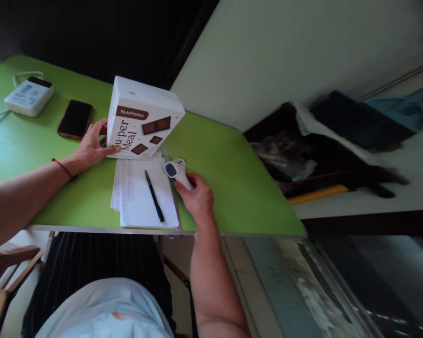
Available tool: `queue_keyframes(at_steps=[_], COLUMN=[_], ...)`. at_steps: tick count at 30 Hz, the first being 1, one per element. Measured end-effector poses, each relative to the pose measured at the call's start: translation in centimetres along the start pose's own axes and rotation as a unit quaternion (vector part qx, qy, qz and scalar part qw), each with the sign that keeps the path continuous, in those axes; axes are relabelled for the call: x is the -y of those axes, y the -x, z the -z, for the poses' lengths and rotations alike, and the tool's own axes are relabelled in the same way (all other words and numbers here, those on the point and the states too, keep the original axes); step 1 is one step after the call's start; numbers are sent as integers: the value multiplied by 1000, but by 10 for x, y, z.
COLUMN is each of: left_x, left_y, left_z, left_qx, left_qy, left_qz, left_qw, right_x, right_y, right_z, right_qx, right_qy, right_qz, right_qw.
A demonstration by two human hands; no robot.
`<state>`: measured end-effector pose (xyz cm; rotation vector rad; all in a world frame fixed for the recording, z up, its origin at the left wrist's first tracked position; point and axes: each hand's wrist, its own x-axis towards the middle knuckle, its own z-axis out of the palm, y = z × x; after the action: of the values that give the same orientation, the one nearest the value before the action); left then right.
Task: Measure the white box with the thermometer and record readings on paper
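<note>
My left hand (94, 145) grips the lower left edge of a white box (151, 105) printed "NutriMotion", its thumb on the front face and its fingers round the side. The box stands upright at the top end of a stack of papers (137, 197). A black pen (155, 197) lies slantwise on the top sheet. In my right hand (198, 197) is a white infrared thermometer (178, 170), held by its handle just right of the papers. Its small dark screen faces up toward me, and its head is near the box's lower right corner.
Left of the box, a phone (75, 119) lies face up on the green table (225, 188). Farther left stands a white device (30, 96) with cables. A dark bag-like heap (338, 126) lies off the table's right edge.
</note>
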<state>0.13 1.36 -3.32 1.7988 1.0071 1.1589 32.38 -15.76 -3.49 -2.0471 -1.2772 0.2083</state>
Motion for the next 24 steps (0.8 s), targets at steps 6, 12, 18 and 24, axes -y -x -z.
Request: queue_keyframes(at_steps=[6, 12, 18, 24], left_x=[-17, -28, -58, -70], left_y=[1, 6, 18, 33], left_z=[-2, 2, 4, -9], left_qx=[3, 32, 78, 225], left_qy=[-101, -72, -250, -401], left_qz=[24, 50, 113, 122], left_qw=[995, 996, 959, 880], right_x=[7, 44, 52, 54], right_y=[9, 33, 42, 72], right_z=[-4, -18, -14, -9], right_qx=[-98, 56, 97, 23], right_qy=[36, -62, -222, -455], right_qz=[137, 195, 169, 126], right_qw=[985, 977, 955, 881])
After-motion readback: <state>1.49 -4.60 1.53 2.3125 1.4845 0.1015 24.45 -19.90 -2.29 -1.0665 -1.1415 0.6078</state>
